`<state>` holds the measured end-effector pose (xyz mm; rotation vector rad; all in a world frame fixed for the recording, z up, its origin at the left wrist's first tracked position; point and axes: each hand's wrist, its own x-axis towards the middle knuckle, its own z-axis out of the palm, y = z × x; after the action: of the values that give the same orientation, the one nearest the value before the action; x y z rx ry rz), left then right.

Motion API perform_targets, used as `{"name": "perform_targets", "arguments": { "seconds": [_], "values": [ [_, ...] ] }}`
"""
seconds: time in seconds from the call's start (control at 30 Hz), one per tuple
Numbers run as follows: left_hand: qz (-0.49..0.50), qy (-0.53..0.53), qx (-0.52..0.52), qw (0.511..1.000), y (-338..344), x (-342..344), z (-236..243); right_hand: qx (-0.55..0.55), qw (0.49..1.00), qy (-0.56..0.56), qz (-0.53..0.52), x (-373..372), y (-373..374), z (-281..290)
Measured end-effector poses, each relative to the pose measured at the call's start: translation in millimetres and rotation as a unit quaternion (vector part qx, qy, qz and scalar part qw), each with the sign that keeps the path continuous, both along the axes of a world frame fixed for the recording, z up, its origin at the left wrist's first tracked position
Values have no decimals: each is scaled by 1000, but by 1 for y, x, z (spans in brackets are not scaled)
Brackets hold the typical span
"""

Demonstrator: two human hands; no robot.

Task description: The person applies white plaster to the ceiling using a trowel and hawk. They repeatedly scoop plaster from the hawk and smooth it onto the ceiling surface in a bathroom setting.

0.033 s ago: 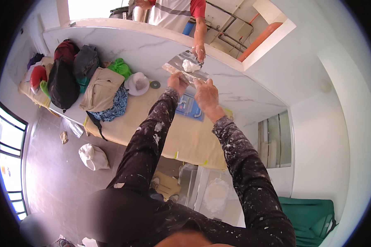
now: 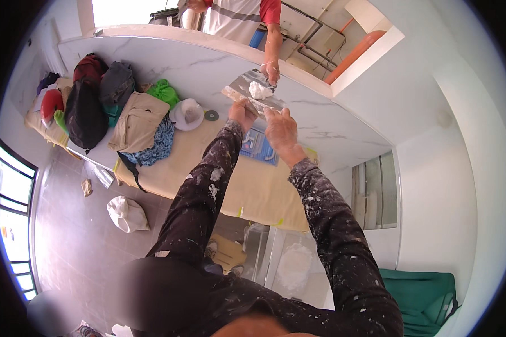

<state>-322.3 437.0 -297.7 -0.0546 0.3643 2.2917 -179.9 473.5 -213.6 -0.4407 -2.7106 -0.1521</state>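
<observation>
Stretched out ahead, both my arms reach to a broad, shiny metal putty blade (image 2: 239,84) with a pale, smeared near edge. A lump of white putty (image 2: 258,90) sits on top of it. My left hand (image 2: 242,114) is closed on the near edge, with its fingers partly hidden beneath. My right hand (image 2: 281,133) grips the near right end, its thumb and fingers toward the metal. Across the ledge, a co-worker's hand (image 2: 271,73) touches the far right corner. Whether the metal is one piece or two overlapping ones, I cannot tell.
Below my hands, a cloth-covered bench (image 2: 264,191) bears a blue tool case (image 2: 258,147), a white hat (image 2: 186,114), a tape roll (image 2: 211,115) and several bags (image 2: 86,115). A marbled wall with a ledge (image 2: 219,48) stands behind. On the floor lies a white sack (image 2: 127,214).
</observation>
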Motion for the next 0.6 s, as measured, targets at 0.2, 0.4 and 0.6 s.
{"name": "perform_targets", "arguments": {
  "seconds": [0.2,0.4,0.6],
  "values": [
    [3,-19,-41,999,-6,0,-3,-1,999,-41,3,-29,16,-16],
    [10,14,-69,997,-6,-12,-8,-22,993,-97,-56,-99,45,3],
    [37,-4,-45,998,-40,8,-32,-142,974,-116,-132,-138,71,49]
  ]
}}
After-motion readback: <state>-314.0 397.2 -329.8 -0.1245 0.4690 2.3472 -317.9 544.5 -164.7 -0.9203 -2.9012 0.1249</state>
